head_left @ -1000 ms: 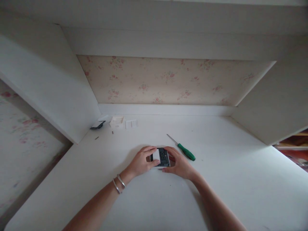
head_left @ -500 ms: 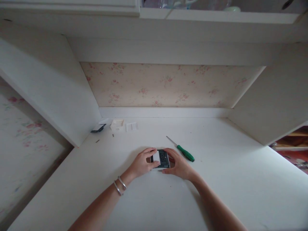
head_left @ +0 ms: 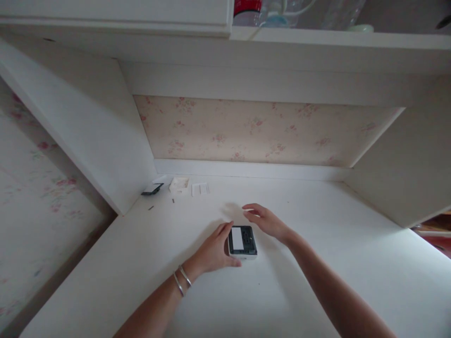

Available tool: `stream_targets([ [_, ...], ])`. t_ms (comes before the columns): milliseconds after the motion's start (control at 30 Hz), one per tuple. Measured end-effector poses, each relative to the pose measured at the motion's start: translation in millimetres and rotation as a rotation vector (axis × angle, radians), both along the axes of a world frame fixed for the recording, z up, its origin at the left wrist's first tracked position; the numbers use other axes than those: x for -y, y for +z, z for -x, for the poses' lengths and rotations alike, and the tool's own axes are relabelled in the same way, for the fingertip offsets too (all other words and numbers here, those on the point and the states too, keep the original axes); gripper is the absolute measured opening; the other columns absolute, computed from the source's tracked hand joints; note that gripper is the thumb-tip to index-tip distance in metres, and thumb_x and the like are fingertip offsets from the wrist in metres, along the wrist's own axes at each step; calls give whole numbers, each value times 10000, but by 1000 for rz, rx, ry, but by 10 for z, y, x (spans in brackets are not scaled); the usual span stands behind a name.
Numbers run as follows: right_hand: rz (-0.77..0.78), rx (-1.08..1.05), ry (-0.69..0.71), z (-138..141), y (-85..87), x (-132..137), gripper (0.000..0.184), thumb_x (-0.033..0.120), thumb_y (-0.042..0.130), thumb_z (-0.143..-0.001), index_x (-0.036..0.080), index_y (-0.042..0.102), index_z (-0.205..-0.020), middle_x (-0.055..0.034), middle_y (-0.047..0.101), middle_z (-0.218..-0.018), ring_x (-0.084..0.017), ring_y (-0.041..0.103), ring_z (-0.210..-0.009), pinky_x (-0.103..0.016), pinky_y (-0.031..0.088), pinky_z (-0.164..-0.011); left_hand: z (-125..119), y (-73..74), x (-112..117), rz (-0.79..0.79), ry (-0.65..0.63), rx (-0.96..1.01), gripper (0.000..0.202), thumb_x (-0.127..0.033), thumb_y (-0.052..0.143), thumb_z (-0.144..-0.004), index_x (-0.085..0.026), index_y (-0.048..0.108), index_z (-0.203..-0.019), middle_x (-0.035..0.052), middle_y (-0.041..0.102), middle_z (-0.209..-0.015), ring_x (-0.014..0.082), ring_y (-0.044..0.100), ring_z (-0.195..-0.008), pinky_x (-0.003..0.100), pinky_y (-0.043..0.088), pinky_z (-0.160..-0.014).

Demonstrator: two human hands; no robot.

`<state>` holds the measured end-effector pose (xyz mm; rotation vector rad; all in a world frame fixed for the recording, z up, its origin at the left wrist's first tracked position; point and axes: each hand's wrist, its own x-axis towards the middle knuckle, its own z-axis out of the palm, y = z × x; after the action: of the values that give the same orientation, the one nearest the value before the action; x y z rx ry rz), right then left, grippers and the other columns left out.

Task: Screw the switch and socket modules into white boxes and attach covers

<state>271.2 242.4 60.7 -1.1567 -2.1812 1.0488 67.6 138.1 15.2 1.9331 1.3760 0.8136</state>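
Squarish box (head_left: 248, 239), black top with white rectangle (head_left: 237, 238), on smooth white table (head_left: 246, 300). My left hand (head_left: 213, 247) curves round left edge, my right hand (head_left: 267, 222) half-curled beyond; can't tell if either grips anything.

We see smooth, matt plastic on the black-and-white box (head_left: 248, 241). From it, toward half past ten, the pale shell (head_left: 180, 185) and frame (head_left: 200, 189) look matt plastic too; at eight o'clock, we find shiny metal bangles (head_left: 185, 276); at twelve, matt wallpaper (head_left: 268, 129). The tabletop (head_left: 317, 263) looks smooth.
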Motion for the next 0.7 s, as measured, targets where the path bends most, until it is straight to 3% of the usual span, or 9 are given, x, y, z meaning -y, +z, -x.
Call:
stream_targets([
  [133, -94, 191, 159, 572, 56, -377, 282, 373, 448, -904, 197, 644, -1006, -33, 698, -909, -160, 649, -827, -284, 497, -782, -13, 3, 30, -32, 17, -24, 1050, -458, 818, -565, -209, 277, -1430, 105, 376, -1409, 314, 365, -1283, 440, 314, -1079],
  [267, -179, 320, 231, 1191, -4, -727, 192, 290, 545, -866, 176, 668, -960, -63, 681, -1003, -193, 617, -934, -329, 461, -862, 4, 23, 32, -27, 6, -24, 1056, -465, 821, -556, -203, 284, -1427, 112, 359, -1419, 317, 353, -1289, 427, 309, -1089],
  [367, -237, 422, 262, 1577, -29, -961, 252, 317, 562, -878, 149, 610, -1060, -80, 618, -1103, -209, 584, -999, -424, 459, -880, 20, 18, 23, -11, -4, -1, 1067, -465, 825, -548, -199, 284, -1429, 117, 350, -1422, 313, 353, -1287, 412, 311, -1092],
  [533, -287, 530, 265, 1973, -3, -1252, 325, 322, 541, -896, 172, 538, -1184, -92, 544, -1213, -216, 565, -1024, -433, 484, -853, 33, -17, -2, -4, -3, 35, 1070, -402, 847, -510, -210, 312, -1417, 121, 377, -1397, 319, 375, -1264, 422, 302, -1098],
  [700, -276, 596, 285, 2186, 1, -1321, 318, 325, 542, -897, 166, 544, -1172, -86, 562, -1176, -206, 581, -983, -413, 500, -822, 43, -36, -28, -4, -12, 34, 1080, -384, 866, -480, -199, 338, -1404, 123, 393, -1388, 318, 375, -1261, 410, 298, -1108],
])
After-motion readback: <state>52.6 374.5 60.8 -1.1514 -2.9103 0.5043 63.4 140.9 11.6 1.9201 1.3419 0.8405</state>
